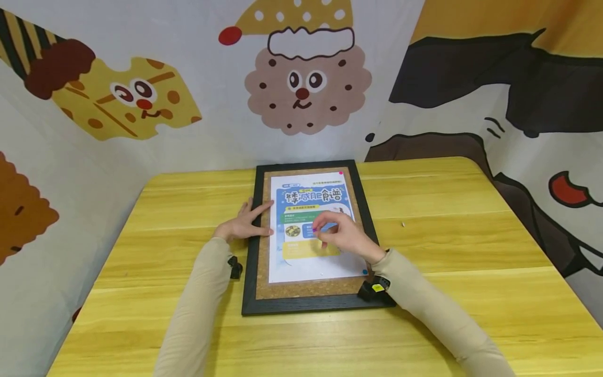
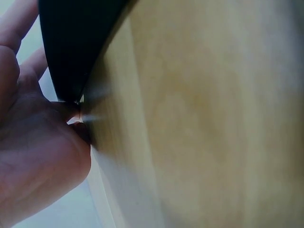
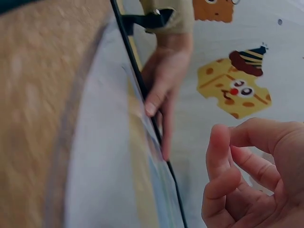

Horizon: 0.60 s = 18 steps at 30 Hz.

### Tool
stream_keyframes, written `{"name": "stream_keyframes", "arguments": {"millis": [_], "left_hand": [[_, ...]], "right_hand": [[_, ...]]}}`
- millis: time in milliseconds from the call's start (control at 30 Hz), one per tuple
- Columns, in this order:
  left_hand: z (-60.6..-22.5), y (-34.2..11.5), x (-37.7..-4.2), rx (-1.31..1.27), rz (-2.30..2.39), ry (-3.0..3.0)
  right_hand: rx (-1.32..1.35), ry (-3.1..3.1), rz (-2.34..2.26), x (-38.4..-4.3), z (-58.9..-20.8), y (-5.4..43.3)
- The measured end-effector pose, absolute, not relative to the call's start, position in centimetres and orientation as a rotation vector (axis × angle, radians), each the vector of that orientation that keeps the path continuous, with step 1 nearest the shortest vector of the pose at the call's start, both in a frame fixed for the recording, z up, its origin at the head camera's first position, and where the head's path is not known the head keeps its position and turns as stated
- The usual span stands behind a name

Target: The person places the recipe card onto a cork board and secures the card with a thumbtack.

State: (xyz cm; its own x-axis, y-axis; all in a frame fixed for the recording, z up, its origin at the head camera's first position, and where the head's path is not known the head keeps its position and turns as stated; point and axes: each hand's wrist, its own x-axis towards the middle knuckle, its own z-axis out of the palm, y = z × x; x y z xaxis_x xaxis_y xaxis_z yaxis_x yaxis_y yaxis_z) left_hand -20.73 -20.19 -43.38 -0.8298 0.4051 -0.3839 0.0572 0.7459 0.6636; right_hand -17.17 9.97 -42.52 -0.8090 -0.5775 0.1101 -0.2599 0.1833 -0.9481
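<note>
A printed poster [image 1: 297, 269] lies on a cork board [image 1: 306, 289] with a black frame [image 1: 311, 305]. A pink pushpin [image 1: 341, 173] sits at the poster's top right corner, and a blue pushpin [image 1: 365, 272] at its bottom right corner. My left hand [image 1: 240, 225] spreads across the left side of the frame, its thumb and a finger reaching the poster's left edge. Over the middle of the poster, my right hand [image 1: 346, 235] pinches a small purple pushpin [image 1: 314, 230] between thumb and forefinger. In the right wrist view those fingertips [image 3: 221, 137] meet.
The board rests on a yellow wood-grain table [image 1: 447, 262]. A tiny white piece [image 1: 402, 224] lies on the table to the right of the board. Behind stands a white curtain [image 1: 212, 63] with cartoon figures, close to the table's back edge.
</note>
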Motion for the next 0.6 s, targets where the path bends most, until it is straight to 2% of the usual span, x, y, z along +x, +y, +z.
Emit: {"name": "stream_keyframes", "arguments": {"millis": [600], "left_hand": [[-43.6, -20.0, -20.9, 0.290, 0.875, 2.439]], "right_hand": [[-0.953, 2.025, -1.474, -16.1, -43.4, 6.0]]}}
